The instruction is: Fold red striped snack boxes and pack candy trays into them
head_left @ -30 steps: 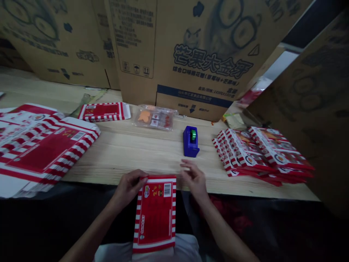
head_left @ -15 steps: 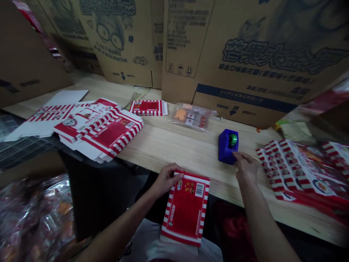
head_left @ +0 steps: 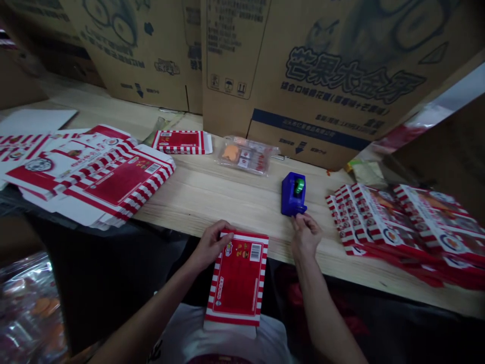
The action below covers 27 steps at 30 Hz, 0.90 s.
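Note:
My left hand [head_left: 210, 246] grips a red-and-white striped cardboard box [head_left: 238, 283] at its upper left corner, thumb on top. The box lies tilted over my lap, its barcode side up and a white flap at its lower end. On the table to the right stands a blue tape dispenser [head_left: 291, 196] with a green roll of tape [head_left: 299, 186]. My right hand [head_left: 306, 233] is at the dispenser's near end, thumb and fingers pinched together close to its cutting edge. Whatever is between those fingertips is too small to make out.
Flat striped cartons [head_left: 113, 184] are piled at the left. Behind are a small striped box [head_left: 182, 141] and a clear candy packet [head_left: 246, 155]. Filled striped boxes [head_left: 394, 217] overlap at the right. Large brown cartons [head_left: 235, 111] wall the back; bagged packets [head_left: 32, 303] sit lower left.
The view has turned to the right, so things appear farther left. My right hand has drawn slightly toward me at the dispenser's near end. My left hand keeps its hold on the box.

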Tool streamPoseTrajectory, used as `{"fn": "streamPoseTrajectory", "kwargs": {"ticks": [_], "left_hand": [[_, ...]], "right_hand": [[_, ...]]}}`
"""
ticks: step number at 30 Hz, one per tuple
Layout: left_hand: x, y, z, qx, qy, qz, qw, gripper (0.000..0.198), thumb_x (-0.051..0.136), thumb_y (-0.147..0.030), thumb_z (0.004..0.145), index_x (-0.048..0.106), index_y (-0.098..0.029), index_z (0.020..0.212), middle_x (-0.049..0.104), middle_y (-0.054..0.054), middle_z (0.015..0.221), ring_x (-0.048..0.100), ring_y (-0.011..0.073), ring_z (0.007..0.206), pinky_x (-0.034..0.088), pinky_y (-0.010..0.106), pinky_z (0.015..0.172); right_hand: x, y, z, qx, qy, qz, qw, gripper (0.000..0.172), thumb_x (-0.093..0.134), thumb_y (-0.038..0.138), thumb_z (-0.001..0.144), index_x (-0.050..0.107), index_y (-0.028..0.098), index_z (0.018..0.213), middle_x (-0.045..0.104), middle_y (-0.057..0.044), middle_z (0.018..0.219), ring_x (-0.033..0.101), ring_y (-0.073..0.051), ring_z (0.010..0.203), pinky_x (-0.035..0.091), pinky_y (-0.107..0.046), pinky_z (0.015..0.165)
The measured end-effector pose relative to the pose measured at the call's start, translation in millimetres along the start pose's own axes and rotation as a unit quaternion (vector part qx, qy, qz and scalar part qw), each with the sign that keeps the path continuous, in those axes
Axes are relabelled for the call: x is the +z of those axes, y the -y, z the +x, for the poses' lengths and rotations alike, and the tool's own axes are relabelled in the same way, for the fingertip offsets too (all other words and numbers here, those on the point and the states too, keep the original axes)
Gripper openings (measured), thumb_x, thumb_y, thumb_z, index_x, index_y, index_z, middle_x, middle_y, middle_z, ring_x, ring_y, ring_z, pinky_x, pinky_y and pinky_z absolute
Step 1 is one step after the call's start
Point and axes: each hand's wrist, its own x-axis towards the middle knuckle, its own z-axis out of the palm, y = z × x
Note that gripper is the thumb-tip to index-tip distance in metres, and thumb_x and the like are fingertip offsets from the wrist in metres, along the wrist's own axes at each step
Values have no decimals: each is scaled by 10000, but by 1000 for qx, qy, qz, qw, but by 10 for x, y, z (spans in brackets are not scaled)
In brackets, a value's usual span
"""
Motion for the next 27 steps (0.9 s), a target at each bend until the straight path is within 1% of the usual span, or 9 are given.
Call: {"fn": "streamPoseTrajectory", "kwargs": {"ticks": [6, 8, 10, 12, 14, 16, 19, 23, 27], "left_hand": [[13, 27, 22, 41, 6, 41, 998, 229, 626, -370, 832, 681, -159, 905, 619, 56, 893, 592, 181, 834, 461, 278, 731], [41, 24, 31, 37, 9, 38, 999, 236, 620, -375, 836, 674, -150, 882, 621, 46, 851, 583, 169, 797, 455, 268, 712], [77, 2, 43, 32, 18, 42, 998, 248, 618, -382, 835, 661, -139, 825, 613, 34, 795, 563, 154, 749, 442, 253, 682], [114, -38, 55, 29, 29, 50, 998, 261, 615, -387, 832, 644, -132, 781, 600, 23, 749, 542, 142, 711, 428, 241, 652], [146, -81, 64, 27, 38, 61, 997, 270, 612, -390, 829, 631, -129, 761, 586, 13, 720, 525, 133, 684, 415, 231, 629], [166, -111, 68, 28, 44, 71, 996, 277, 608, -392, 828, 620, -128, 745, 572, 3, 695, 508, 124, 658, 399, 224, 609], [176, -118, 63, 38, 47, 75, 995, 275, 602, -385, 830, 617, -127, 739, 576, -1, 687, 505, 119, 645, 392, 222, 610], [171, -104, 45, 59, 43, 73, 995, 243, 592, -356, 842, 616, -136, 743, 609, 6, 730, 531, 125, 677, 404, 223, 636], [158, -134, 24, 68, 42, 90, 993, 235, 580, -343, 854, 614, -139, 742, 593, 4, 715, 532, 128, 688, 402, 227, 643]], "right_hand": [[-44, 66, -78, 23, -42, 12, 999, 272, 736, 369, 585, 562, 165, 629, 522, 7, 785, 518, -120, 698, 513, -363, 774], [-77, 228, -153, 43, 28, -1, 999, 264, 737, 381, 620, 585, 166, 645, 541, 8, 713, 525, -132, 676, 510, -347, 735], [-53, 480, -204, 53, 200, -42, 978, 251, 723, 386, 686, 604, 166, 665, 581, -10, 717, 546, -147, 702, 490, -320, 726], [60, 785, -199, 36, 437, -104, 893, 250, 681, 392, 766, 611, 164, 690, 615, -32, 792, 564, -157, 767, 459, -295, 742], [251, 1071, -140, -8, 628, -157, 762, 267, 639, 399, 817, 616, 155, 712, 616, -40, 817, 565, -160, 793, 438, -287, 758], [473, 1276, -63, -59, 733, -192, 650, 260, 607, 382, 848, 624, 143, 749, 601, -36, 819, 555, -150, 781, 425, -281, 767], [762, 1400, -11, -117, 797, -242, 541, 218, 600, 337, 856, 634, 133, 786, 585, -29, 834, 543, -140, 771, 411, -262, 746], [938, 1403, -123, -189, 791, -349, 466, 190, 655, 305, 825, 632, 141, 733, 582, -17, 779, 535, -138, 721, 374, -256, 699], [876, 1386, -263, -237, 705, -445, 498, 333, 732, 448, 744, 604, 144, 702, 590, -32, 739, 519, -155, 686, 333, -262, 633]]}}
